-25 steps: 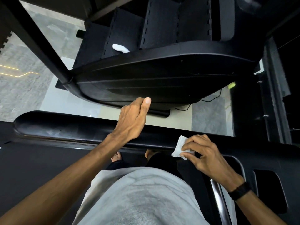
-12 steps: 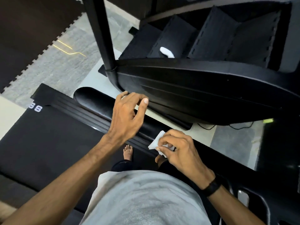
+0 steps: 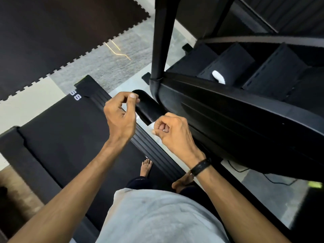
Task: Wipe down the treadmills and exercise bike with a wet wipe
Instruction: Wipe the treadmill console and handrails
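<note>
I stand on a black treadmill's belt (image 3: pixel 70 137), with its side rail (image 3: pixel 154 151) to my right. My right hand (image 3: pixel 173 135) grips a crumpled white wet wipe (image 3: pixel 151 127) in curled fingers just above the rounded end of the treadmill's black handrail (image 3: pixel 147 106). My left hand (image 3: pixel 121 118) hovers close beside it on the left. Its fingers are curled and its thumb lies against the forefinger. Whether that hand touches the wipe's far edge is hidden by its palm.
A black stair-climbing machine (image 3: pixel 245 123) fills the right side, with a white wad (image 3: pixel 218 77) lying on one step. Its upright post (image 3: pixel 158 41) rises just beyond the handrail. Dark foam mats (image 3: pixel 52 32) cover the floor at top left. A cable (image 3: pixel 245 170) trails on the floor.
My view swung left and down. My left hand came off the handrail and curled up. My right hand carried the wipe along the rail toward its rounded end, close to the left hand.
</note>
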